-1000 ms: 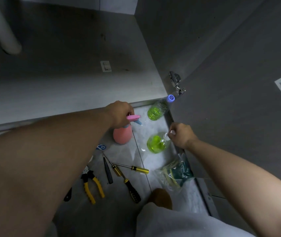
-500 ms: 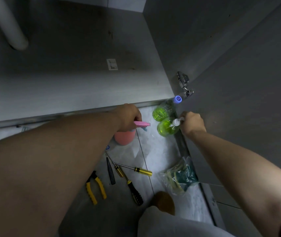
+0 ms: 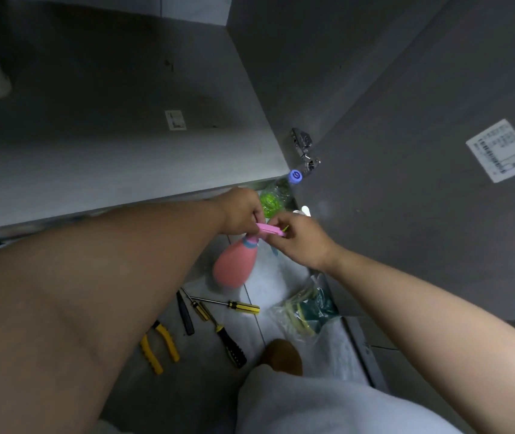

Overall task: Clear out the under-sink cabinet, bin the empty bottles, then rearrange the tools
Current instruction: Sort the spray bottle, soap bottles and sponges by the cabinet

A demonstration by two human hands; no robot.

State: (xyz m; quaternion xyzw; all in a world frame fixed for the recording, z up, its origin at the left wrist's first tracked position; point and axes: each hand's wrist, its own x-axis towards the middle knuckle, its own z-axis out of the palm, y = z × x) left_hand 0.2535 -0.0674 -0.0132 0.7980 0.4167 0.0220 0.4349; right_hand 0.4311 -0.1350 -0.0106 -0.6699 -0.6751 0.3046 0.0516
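A smooth, pear-shaped pink spray bottle (image 3: 230,266) hangs tilted below both hands. The left hand (image 3: 241,210) clamps its neck; the right hand (image 3: 300,239) pinches the flat pink trigger head (image 3: 268,229).

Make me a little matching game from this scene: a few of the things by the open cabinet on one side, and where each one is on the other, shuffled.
Things:
1. pink plastic spray bottle
2. clear bottle of green liquid with a blue cap
3. yellow-handled pliers
4. clear plastic bag of green and yellow sponges

Places:
A. on the floor nearest the left forearm
B. held by the left hand, with the right hand at its top
C. standing below the metal door hinge
D. lying under the right wrist

Pairs: 1-B, 2-C, 3-A, 4-D
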